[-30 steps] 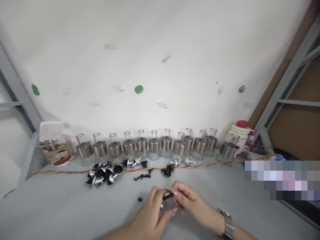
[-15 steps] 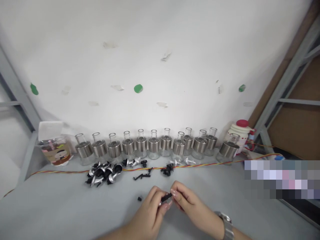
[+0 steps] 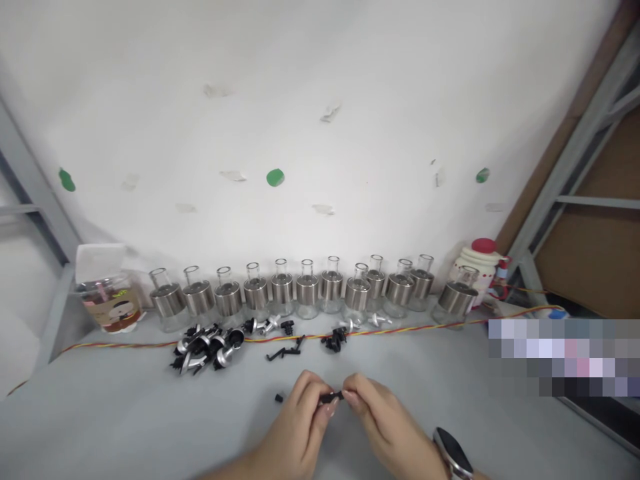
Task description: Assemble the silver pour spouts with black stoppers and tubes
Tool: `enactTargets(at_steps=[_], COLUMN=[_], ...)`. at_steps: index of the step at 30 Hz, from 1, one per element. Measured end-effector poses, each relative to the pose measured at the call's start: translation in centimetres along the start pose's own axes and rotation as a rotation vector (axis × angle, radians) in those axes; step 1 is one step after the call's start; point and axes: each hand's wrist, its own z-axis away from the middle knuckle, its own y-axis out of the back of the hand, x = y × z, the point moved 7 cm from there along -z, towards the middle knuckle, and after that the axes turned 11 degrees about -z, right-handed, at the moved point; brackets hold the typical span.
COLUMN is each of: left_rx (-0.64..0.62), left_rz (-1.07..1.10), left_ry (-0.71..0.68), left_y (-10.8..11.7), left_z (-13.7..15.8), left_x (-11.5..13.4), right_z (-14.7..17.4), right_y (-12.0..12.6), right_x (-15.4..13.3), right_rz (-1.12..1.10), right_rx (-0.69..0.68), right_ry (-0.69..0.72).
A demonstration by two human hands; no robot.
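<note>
Near the front of the grey table, a small black part (image 3: 330,398) is pinched between both hands; the fingers cover most of it, so its exact kind is hidden. My left hand (image 3: 300,420) is closed on its left end. My right hand (image 3: 377,413), with a watch on the wrist, grips the right tip. A tiny black piece (image 3: 279,398) lies on the table just left of my left hand. Beyond the hands are some thin black levers (image 3: 285,351) and a cluster of black fittings (image 3: 334,340).
Several glass bottles with steel bands (image 3: 307,290) stand in a row along the wall. Silver-and-black pourer spouts (image 3: 210,347) are heaped at left. A twisted red-yellow wire (image 3: 410,329) crosses the table. A plastic cup (image 3: 113,303) and a cream bottle with red lid (image 3: 480,267) stand at the ends.
My right hand has rolled over slightly, turning the watch face into view. The black part has tilted closer to level between the fingers.
</note>
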Motion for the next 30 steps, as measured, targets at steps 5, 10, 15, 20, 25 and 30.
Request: enactTargets(at_steps=[5, 10, 15, 20, 25, 30], left_rx=[-0.019, -0.020, -0.022, -0.002, -0.009, -0.046], left_rz=[-0.003, 0.005, 0.082, 0.200, 0.314, 0.375], left_ry=[-0.037, -0.039, -0.012, 0.090, 0.181, 0.228], left_y=[0.0, 0.1, 0.3, 0.0, -0.8, -1.3], left_z=[0.1, 0.2, 0.0, -0.2, -0.2, -0.1], left_x=[0.2, 0.3, 0.4, -0.3, -1.6, -1.8], right_z=[0.1, 0.0, -0.2, -0.3, -0.5, -0.6], right_y=[0.2, 0.3, 0.3, 0.2, 0.3, 0.3], right_x=[-0.2, -0.1, -0.2, -0.2, 0.1, 0.2], right_rz=[-0.028, -0.021, 0.001, 0.027, 0.067, 0.077], right_rx=[-0.007, 0.002, -0.007, -0.039, -0.051, -0.050], right_ry=[0.093, 0.094, 0.061, 0.059, 0.075, 0.074])
